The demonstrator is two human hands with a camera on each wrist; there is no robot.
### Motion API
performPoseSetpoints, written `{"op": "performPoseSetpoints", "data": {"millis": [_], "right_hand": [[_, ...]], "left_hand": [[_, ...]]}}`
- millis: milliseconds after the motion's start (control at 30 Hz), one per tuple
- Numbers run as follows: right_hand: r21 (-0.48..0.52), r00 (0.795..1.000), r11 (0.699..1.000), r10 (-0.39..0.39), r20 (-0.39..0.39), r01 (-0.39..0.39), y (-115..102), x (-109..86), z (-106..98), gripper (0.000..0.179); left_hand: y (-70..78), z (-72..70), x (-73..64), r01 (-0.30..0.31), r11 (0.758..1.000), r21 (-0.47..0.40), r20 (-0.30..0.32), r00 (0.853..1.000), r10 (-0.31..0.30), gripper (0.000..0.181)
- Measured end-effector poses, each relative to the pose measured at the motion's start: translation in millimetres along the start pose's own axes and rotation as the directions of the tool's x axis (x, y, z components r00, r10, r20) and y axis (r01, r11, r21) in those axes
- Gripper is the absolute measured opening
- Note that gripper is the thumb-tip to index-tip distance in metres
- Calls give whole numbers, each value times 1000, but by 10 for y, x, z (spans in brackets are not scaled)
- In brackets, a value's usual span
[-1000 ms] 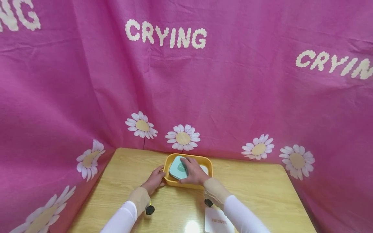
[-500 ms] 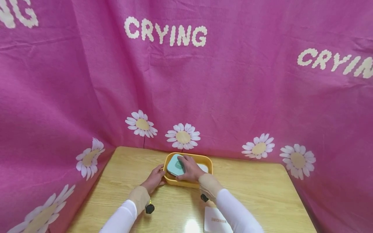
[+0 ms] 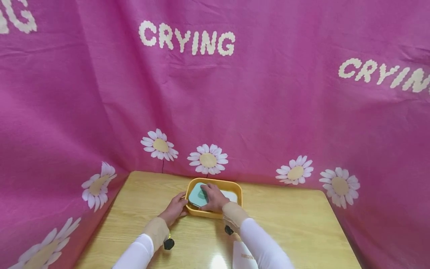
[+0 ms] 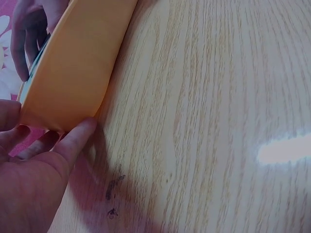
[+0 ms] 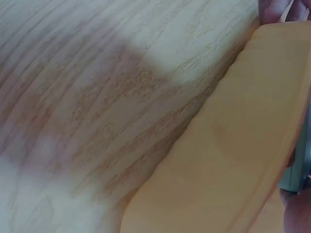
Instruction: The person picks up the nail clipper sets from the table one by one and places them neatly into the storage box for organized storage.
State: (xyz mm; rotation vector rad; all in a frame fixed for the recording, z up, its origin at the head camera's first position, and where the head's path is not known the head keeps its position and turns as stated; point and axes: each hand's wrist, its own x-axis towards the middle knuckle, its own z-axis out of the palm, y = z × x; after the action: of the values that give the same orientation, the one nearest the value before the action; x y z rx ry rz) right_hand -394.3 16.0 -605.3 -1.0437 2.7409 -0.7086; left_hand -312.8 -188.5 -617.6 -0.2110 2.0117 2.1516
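Observation:
A yellow bin (image 3: 215,215) with rounded corners stands near the table's far edge. My right hand (image 3: 215,198) reaches into it from above and holds a teal rounded-square case (image 3: 197,195), thumb on the near side, fingers over the far part. The case lies at the bin's left end. A white case (image 3: 230,195) lies at the right end, partly behind my hand. At the bin's left end, my left hand (image 3: 175,209) grips the rim and end wall; in the left wrist view its fingertips (image 4: 85,128) press the wall's outside.
A white case with the word MANICURE (image 3: 242,256) lies at the table's front, partly under my right sleeve. The wooden table (image 3: 285,224) extends to both sides of the bin. A pink curtain (image 3: 252,112) with printed daisies stands behind and beside the table.
My right hand and the teal case have shifted left within the bin, and more of the white case shows. My left hand keeps its place at the bin's left end.

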Motion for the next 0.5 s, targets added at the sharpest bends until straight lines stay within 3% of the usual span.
{"op": "performPoseSetpoints", "data": {"millis": [133,500], "right_hand": [[-30,1000,999,20,17,-19,-21,8,46,94],[-143,999,989,-37,1,37,-79,57,29,90]], "left_hand": [[-24,-4,-20,6,1000,5,7,1000,-6,49],[-25,-37,29,9,1000,-3,17,1000,-9,50]]}}
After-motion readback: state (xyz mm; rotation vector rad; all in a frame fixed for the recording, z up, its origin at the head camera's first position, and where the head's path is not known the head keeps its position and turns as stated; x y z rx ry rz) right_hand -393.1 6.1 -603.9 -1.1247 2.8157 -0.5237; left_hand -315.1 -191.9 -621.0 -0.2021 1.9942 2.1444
